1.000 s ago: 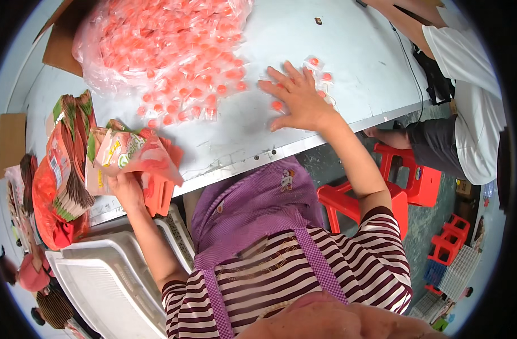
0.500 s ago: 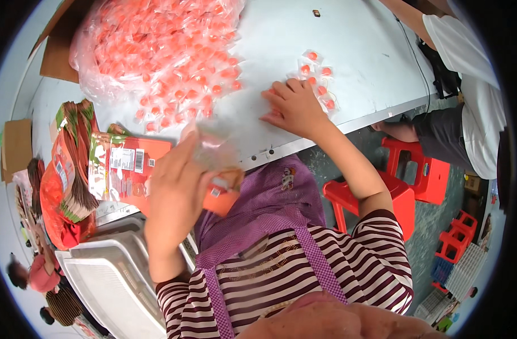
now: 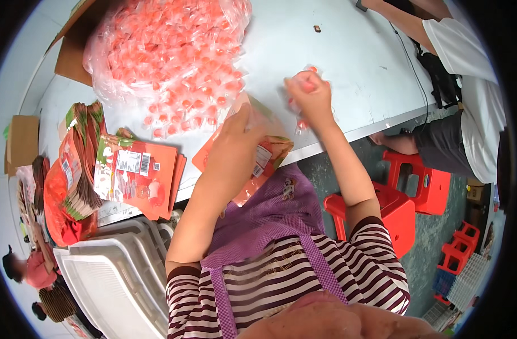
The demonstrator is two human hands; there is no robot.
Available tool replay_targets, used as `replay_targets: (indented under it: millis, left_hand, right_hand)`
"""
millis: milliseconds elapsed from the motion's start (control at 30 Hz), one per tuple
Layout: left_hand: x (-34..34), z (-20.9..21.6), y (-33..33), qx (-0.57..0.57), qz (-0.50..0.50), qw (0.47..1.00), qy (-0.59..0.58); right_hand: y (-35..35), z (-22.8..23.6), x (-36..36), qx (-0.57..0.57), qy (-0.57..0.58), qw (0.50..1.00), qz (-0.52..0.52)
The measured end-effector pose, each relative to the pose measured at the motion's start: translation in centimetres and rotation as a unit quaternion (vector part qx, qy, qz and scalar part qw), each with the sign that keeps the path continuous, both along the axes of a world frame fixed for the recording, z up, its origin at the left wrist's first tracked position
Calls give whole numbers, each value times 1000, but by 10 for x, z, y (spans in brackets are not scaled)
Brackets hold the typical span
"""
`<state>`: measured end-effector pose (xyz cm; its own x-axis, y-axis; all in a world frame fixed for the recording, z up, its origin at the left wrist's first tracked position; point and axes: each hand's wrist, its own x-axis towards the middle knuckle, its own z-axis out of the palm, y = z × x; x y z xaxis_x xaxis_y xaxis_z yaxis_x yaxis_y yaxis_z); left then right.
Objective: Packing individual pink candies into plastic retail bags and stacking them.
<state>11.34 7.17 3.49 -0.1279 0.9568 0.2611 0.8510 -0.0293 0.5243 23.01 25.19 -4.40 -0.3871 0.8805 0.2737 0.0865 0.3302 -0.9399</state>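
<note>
My left hand point(image 3: 233, 147) is closed on a red printed pouch point(image 3: 265, 157) with a clear upper part, tilted over the table's front edge. To its right, my right hand point(image 3: 315, 101), somewhat blurred, has its fingers curled around small clear packets point(image 3: 307, 83) with round red pieces inside; how many is hidden. A few more such packets point(image 3: 302, 125) lie beneath and beside it. Farther left, a large heap of the same packets point(image 3: 179, 62) spills from a clear plastic bag. A stack of flat red pouches point(image 3: 135, 172) rests at the table's left front edge.
Folded pouches point(image 3: 83, 169) stand bundled in a red bag at far left. White plastic crates point(image 3: 108, 282) are stacked below the table point(image 3: 348, 51). Red stools point(image 3: 394, 217) stand at right, near a person in a white shirt point(image 3: 467, 62). A cardboard box point(image 3: 72, 59) is behind the heap.
My left hand has moved right, away from the pouch stack, bringing the pouch in front of me. My right hand has shifted right and closed around packets from the small group.
</note>
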Motion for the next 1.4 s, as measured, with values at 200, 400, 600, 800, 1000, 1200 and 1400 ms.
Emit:
replay_targets:
  millis: [200,400,600,800,1000,1200,1400]
  left_hand:
    - [11,1,19,11,-26,1000,-12]
    - [12,1,30,64,-19,998,8]
    - [17,-11,43,86,-25,996,4]
    - [22,-9,48,81,-30,996,-23]
    - [23,-12,52,97,-60,993,-15]
    - [21,-9,46,129,-73,988,-36]
    - [20,-14,17,77,-100,986,-112]
  right_hand:
    - [-11,70,-1,-380,366,838,140]
    - [-32,77,-2,-376,271,883,82]
    - [-39,60,11,-175,142,972,67]
    - [-41,38,30,-215,198,951,102]
    - [-40,29,37,-73,184,973,119]
    - [-46,32,50,-44,81,978,190]
    - [-64,59,60,17,-39,968,247]
